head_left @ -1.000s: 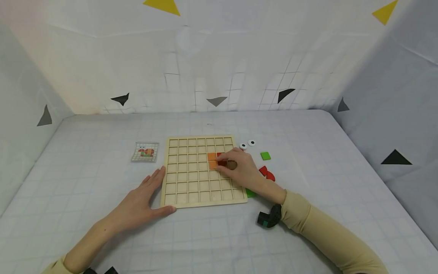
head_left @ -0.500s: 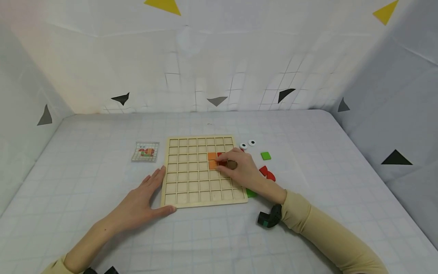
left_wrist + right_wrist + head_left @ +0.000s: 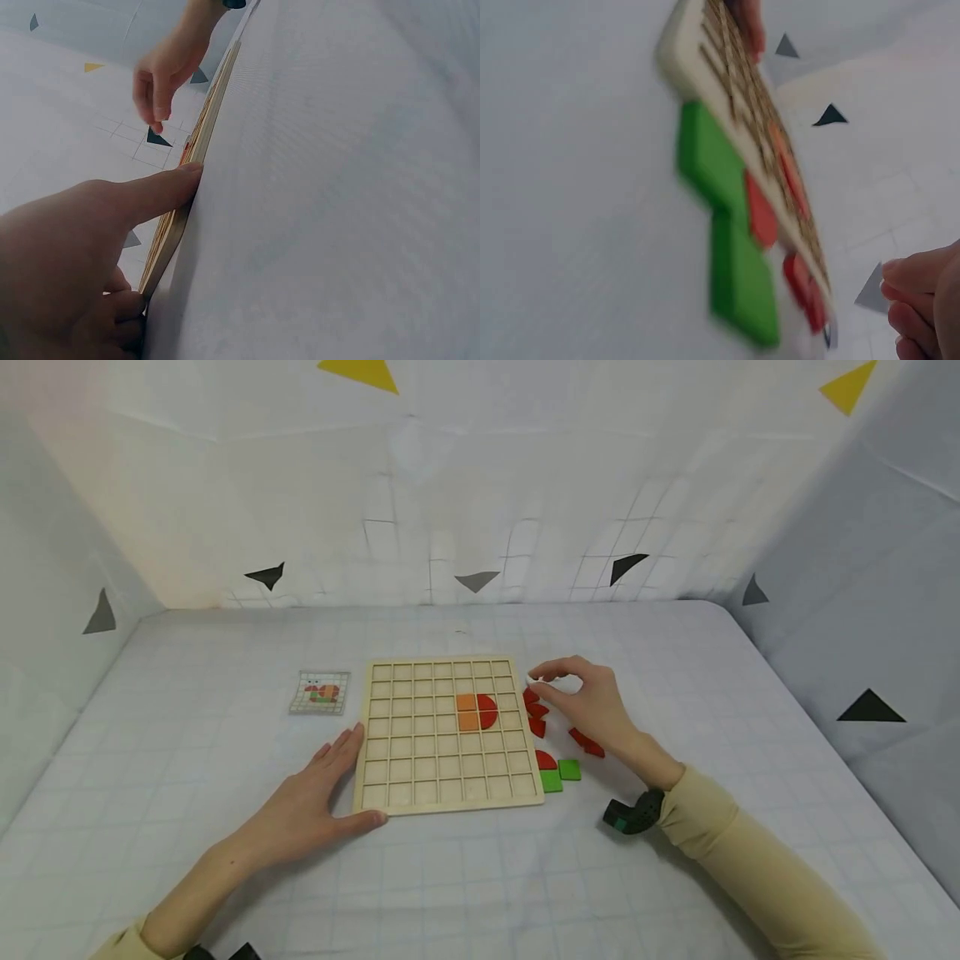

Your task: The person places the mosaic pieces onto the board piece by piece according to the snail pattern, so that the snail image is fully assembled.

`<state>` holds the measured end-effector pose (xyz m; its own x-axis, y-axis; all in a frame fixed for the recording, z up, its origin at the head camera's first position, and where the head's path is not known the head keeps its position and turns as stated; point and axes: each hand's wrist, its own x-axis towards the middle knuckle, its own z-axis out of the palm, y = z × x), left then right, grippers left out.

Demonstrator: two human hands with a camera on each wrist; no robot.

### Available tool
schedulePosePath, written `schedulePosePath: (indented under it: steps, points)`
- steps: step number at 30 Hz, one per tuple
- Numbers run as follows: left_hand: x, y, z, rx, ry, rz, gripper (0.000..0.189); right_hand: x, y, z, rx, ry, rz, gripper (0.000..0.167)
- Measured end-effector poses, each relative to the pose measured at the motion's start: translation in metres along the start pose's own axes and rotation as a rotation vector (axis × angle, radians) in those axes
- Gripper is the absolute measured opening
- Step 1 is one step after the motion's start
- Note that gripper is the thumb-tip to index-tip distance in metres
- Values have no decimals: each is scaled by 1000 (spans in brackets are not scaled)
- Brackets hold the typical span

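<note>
In the head view my left hand (image 3: 307,806) lies at the left side of a wooden grid board (image 3: 420,768), fingers spread along its edge and thumb at the near corner. The left wrist view shows the thumb against the board's side. My right hand (image 3: 592,697) is just past the board's right edge, thumb and fingertips pinching a small white eye piece (image 3: 530,680). In the board sit two orange squares (image 3: 468,721) and, beside them, red quarter-round pieces (image 3: 487,712) forming a half circle. The right hand covers the spot where a second eye piece lay.
Right of the board lie several red pieces (image 3: 537,727), a red half-round piece (image 3: 546,761) and green squares (image 3: 570,769). More red pieces (image 3: 587,742) are under the right wrist. A picture card (image 3: 320,693) lies left of the board.
My right hand has left the red pieces on the board and moved right and back to the eye pieces, uncovering the red half circle. The left hand has stayed put.
</note>
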<state>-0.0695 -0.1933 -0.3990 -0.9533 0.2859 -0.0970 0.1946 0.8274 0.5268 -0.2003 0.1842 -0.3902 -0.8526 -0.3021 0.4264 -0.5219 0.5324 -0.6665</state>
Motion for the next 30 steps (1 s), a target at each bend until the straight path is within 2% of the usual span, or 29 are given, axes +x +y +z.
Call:
schedulePosePath:
  steps: [5, 9, 15, 19, 26, 30]
  points:
    - [-1, 0, -1, -6, -2, -5, 113, -9, 16, -9, -74, -48, 60, 19]
    - [-2, -2, -1, -10, 0, -4, 112, -10, 25, -8, -83, -95, 87, 18]
    - [-2, -2, 2, -21, 5, 6, 112, -5, 31, 0, -69, -160, 69, 23]
    - [-1, -1, 2, -9, 4, 8, 112, -6, 33, 3, -44, -151, 53, 25]
    - [1, -1, 0, -6, -2, 7, 113, -7, 40, 5, -12, -148, -37, 32]
    - [0, 0, -1, -15, -6, 3, 113, -6, 41, 7, -5, -154, -48, 31]
